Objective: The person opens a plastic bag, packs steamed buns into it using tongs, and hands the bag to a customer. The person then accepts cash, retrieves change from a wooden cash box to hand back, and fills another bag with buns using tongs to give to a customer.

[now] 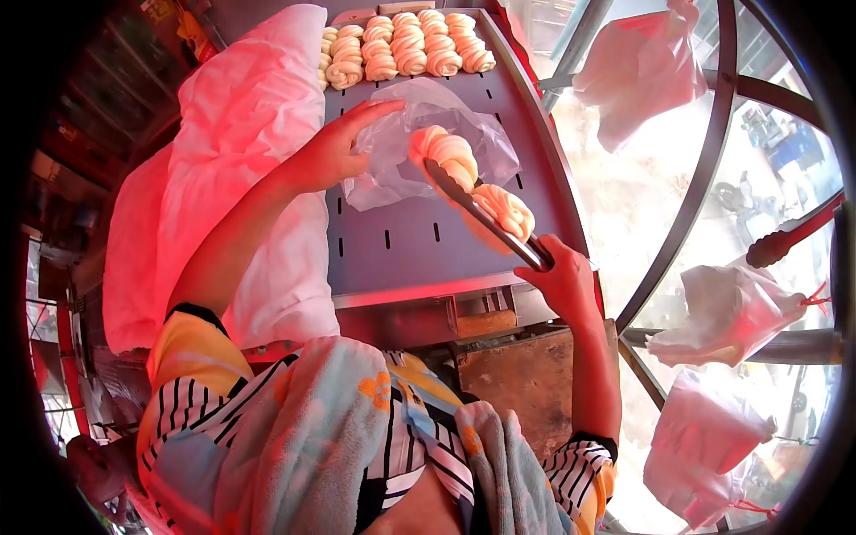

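Note:
My left hand [337,150] is at the near edge of a clear plastic bag [383,183], its fingers and thumb on the film. The bag hangs wide and loose over the metal tray. My right hand [569,278] grips a pair of tongs [486,221] by the handle end. Between the tongs' jaws are two twisted buns, one plump bun [448,159] near the tips and another bun [506,210] closer to my hand. The far bun is in front of the bag's right side; whether it touches the film, I cannot tell.
Rows of twisted buns [410,52] sit at the far end of the slotted metal tray [401,250]. A thick white cloth [259,116] lies along its left side. White plastic bags [637,76] hang from the frame on the right, near another pair of tongs [794,236].

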